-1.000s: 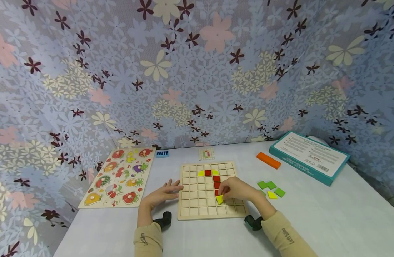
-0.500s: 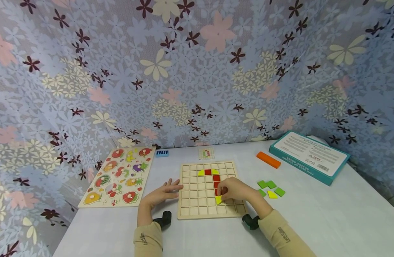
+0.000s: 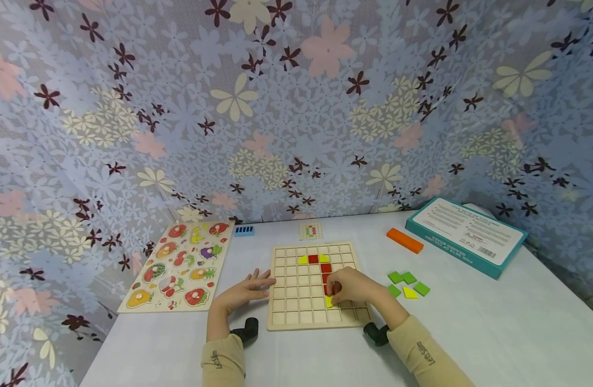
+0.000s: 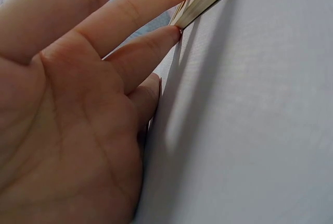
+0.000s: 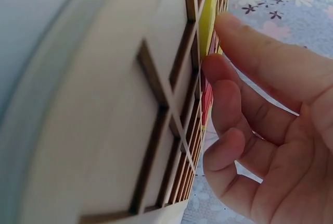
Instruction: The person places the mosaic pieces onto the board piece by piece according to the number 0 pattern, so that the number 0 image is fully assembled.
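R hand [image 3: 352, 285] fingers curled, pinching yellow tile [image 3: 329, 302] at their tips, on grid bd [image 3: 292, 305]; red tiles [image 3: 326, 267] just beyond; L hand [image 3: 243, 293] w/ fingers extended, touching bd's edge

Right of right hand [image 3: 353, 285]: 4 green tiles [image 3: 408, 278], 1 yellow tile [image 3: 410, 293]. Board [image 3: 292, 305] under hand: 4 red tiles [image 3: 326, 267], 3 yellow tiles [image 3: 329, 302].

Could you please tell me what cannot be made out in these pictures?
- Head view: part of the board, hidden under the right hand.
- Head view: part of the yellow piece at that hand, also covered by it.
- Head view: the card's finer details and the box's small print, too small.
- Left wrist view: most of the board, cut off by the top edge.
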`<action>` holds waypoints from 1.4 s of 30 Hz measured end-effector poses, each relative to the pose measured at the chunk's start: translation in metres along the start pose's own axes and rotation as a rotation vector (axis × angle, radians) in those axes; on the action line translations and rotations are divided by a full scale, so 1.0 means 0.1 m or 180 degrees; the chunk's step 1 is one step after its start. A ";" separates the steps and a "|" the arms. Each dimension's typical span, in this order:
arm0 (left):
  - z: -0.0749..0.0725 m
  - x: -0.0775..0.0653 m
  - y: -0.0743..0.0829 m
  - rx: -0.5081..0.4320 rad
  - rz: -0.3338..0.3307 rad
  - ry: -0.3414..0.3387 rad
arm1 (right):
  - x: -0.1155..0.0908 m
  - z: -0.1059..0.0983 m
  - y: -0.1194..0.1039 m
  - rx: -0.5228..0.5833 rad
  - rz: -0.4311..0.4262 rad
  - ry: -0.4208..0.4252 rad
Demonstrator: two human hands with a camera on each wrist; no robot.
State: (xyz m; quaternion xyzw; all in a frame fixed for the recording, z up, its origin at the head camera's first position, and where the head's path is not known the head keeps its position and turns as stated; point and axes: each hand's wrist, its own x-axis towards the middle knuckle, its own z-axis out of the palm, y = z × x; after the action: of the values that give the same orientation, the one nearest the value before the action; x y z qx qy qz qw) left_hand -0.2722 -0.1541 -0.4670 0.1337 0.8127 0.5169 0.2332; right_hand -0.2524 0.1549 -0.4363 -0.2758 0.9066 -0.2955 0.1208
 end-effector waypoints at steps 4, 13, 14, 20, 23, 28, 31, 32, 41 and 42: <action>-0.01 0.00 -0.01 -0.0006 0.0005 -0.0013 | 0.00 0.00 0.01 0.0084 -0.0039 0.0004; -0.01 0.01 -0.03 -0.0005 0.0000 -0.0026 | -0.09 -0.09 0.09 0.0251 -0.0059 0.0114; -0.01 0.02 -0.03 -0.0003 0.0006 -0.0029 | -0.10 -0.10 0.11 0.0262 -0.0057 0.0137; 0.00 0.01 -0.01 -0.0015 0.0019 -0.0026 | -0.20 -0.17 0.23 0.0259 -0.0077 0.0265; 0.00 0.01 -0.01 -0.0024 0.0019 -0.0014 | -0.25 -0.20 0.29 0.0295 -0.0039 0.0284; 0.00 0.01 -0.01 -0.0012 -0.0002 -0.0001 | -0.31 -0.22 0.35 0.0369 0.0081 0.0301; 0.00 0.01 -0.01 0.0003 -0.0008 -0.0002 | -0.35 -0.25 0.37 0.0380 0.0167 0.0330; 0.00 0.01 -0.01 0.0002 -0.0007 -0.0004 | -0.36 -0.26 0.38 0.0378 0.0185 0.0336; 0.00 0.01 -0.02 0.0013 0.0021 -0.0013 | -0.52 -0.39 0.49 0.0461 0.0375 0.0322; 0.00 0.01 -0.02 0.0019 0.0018 -0.0010 | -0.54 -0.40 0.50 0.0466 0.0376 0.0322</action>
State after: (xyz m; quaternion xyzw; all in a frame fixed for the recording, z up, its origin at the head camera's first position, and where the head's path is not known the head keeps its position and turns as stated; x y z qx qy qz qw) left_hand -0.2730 -0.1548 -0.4688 0.1375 0.8136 0.5149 0.2326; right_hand -0.2448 0.2382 -0.4319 -0.1971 0.9022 -0.3669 0.1120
